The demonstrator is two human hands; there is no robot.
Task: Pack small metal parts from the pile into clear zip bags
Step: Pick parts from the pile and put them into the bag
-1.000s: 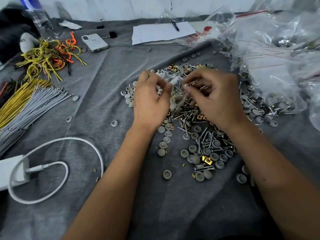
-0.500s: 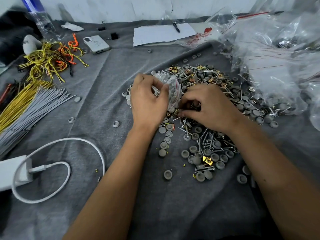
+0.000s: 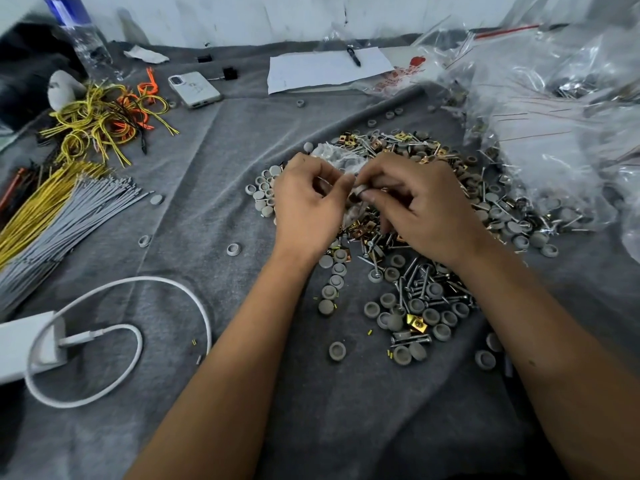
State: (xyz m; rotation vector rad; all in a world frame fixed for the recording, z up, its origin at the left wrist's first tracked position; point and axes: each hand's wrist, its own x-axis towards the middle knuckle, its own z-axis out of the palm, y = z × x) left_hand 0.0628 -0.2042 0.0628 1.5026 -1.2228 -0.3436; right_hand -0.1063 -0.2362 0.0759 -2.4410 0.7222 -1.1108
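Worktop draped in a wrinkled grey cloth, running back to a pale, scuffed wall along the far edge. Flat, even light, with soft shadows only. Scattered over the cloth: white phone face down, sheet of paper with a pen on it, white charger with looped cable, bundles of yellow and grey ties. At the far left corner, possibly a clear water bottle, blurred.

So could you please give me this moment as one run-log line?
left hand: holds bag | right hand: pinches part at bag mouth | pile: on cloth
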